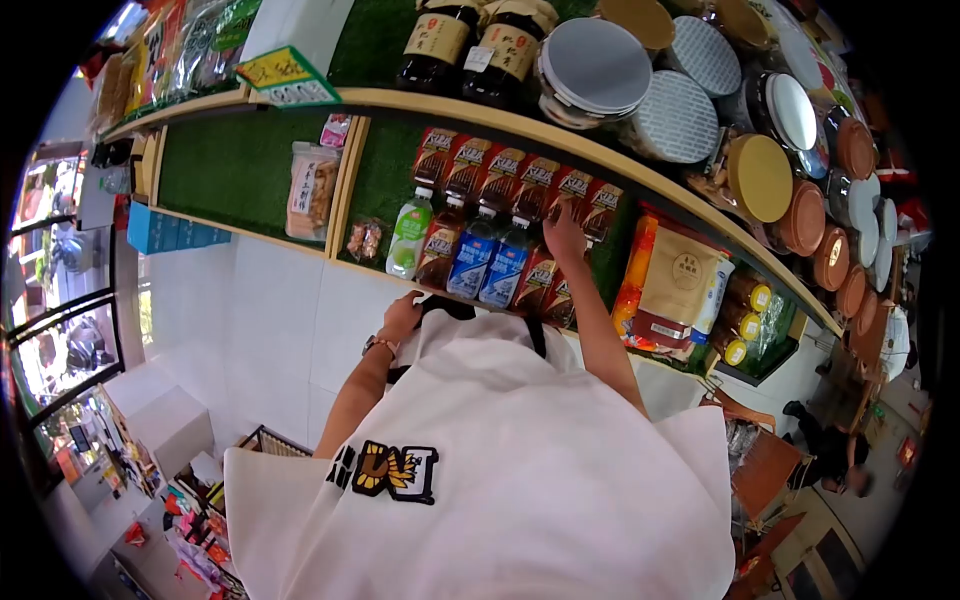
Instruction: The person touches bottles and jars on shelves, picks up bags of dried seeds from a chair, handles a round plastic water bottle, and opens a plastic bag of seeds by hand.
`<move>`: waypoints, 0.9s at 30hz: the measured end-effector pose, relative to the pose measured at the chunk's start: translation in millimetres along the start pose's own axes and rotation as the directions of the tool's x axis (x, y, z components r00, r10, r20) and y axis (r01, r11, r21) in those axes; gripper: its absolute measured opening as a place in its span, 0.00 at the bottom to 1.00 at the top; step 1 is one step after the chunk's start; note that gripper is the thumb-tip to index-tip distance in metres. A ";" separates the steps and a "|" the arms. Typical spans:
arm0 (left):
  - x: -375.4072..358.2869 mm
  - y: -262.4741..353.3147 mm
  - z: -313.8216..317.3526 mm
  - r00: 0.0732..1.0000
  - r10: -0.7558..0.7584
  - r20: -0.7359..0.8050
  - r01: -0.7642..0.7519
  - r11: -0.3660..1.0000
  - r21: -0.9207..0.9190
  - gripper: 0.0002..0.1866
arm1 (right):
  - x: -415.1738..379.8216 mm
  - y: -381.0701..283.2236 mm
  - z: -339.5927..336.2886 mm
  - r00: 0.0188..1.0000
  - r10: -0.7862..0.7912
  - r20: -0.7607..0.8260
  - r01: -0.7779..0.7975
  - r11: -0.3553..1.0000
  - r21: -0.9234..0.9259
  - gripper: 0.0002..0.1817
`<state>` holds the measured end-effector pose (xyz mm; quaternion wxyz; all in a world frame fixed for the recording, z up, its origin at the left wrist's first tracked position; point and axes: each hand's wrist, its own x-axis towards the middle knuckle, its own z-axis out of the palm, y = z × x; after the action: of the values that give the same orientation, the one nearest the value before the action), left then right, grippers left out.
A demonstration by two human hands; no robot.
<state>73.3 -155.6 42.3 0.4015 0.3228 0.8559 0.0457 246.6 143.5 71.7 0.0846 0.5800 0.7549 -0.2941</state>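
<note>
My right hand (pixel 565 238) reaches into the lower shelf bay, its fingertips closed on a dark red pack (pixel 572 188) in the back row. Much of the grip is hidden. More dark red packs (pixel 499 172) stand in line beside it. In front are a green-labelled bottle (pixel 409 235), a brown-labelled bottle (pixel 441 243) and two blue-labelled bottles (pixel 472 252). My left hand (pixel 403 316) is low by the shelf's front edge, next to black fabric, with its fingers curled. What they hold, if anything, I cannot make out.
Jars and tubs (pixel 592 66) crowd the upper shelf (pixel 480 108), whose wooden edge overhangs the bay. A small bag of snacks (pixel 366 240) lies left of the bottles. A tan pouch (pixel 677 282) and yellow-lidded jars (pixel 745 325) are at right. Another person (pixel 835 445) is at lower right.
</note>
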 end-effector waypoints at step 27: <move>26.6 62.1 -6.6 0.937 0.339 -0.089 -0.336 0.795 -0.506 0.13 | -76.1 112.8 40.7 0.960 -0.039 -0.277 0.009 0.994 -0.109 0.11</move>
<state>88.2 -89.8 50.2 0.4607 0.3514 0.7399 0.3417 366.1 76.0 35.3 0.0046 0.6012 0.7809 -0.1696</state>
